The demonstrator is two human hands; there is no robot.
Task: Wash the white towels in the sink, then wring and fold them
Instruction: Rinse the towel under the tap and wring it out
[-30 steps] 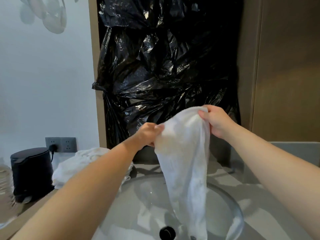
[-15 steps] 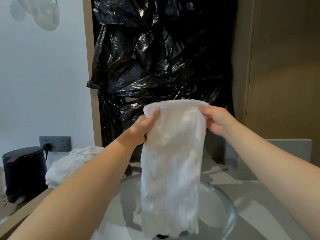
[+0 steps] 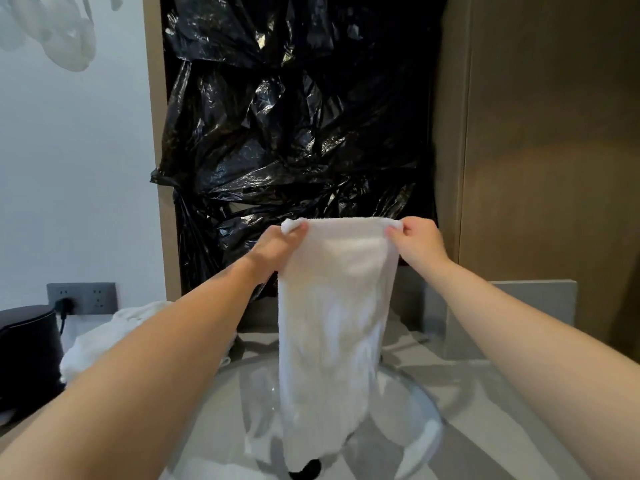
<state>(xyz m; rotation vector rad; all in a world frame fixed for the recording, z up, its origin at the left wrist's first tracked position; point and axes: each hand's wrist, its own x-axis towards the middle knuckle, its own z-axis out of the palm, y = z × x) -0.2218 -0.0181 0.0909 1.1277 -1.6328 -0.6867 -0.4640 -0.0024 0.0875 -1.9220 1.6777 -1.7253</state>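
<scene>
- Crinkly black plastic sheeting (image 3: pixel 294 133) covers the wall straight ahead.
- Grey bench (image 3: pixel 502 420) below it, with a clear glass sink (image 3: pixel 420 427) bowl on top.
- White towel (image 3: pixel 332 323) hangs full length over the sink, top edge pulled flat, bottom end down by the dark drain (image 3: pixel 308 471).
- Heap of white towels (image 3: pixel 100 344) on the bench, left of the sink.
- Black round appliance (image 3: pixel 27 351) far left, maybe a kettle, it's cut off.
- Left hand (image 3: pixel 277 249) grip pinches the towel's top left corner, right hand (image 3: pixel 419 242) grip pinches the top right one.
</scene>
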